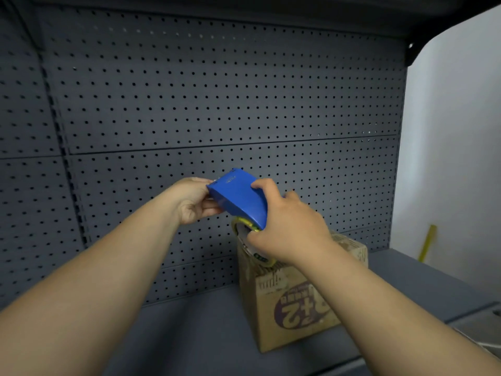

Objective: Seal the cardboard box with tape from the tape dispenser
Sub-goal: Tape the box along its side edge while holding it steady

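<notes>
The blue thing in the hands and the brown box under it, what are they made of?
The blue tape dispenser looks like hard plastic: smooth, evenly coloured, with a soft sheen and moulded edges. The brown cardboard box looks like matte paperboard, with folded flaps and ink printed straight on it. The left hand and right hand both hold the dispenser.

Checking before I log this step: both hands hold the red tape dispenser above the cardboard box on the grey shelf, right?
Not quite: the tape dispenser is blue, not red, as the head view shows. The rest stands: the left hand and right hand both hold it above the cardboard box on the grey shelf.
</notes>
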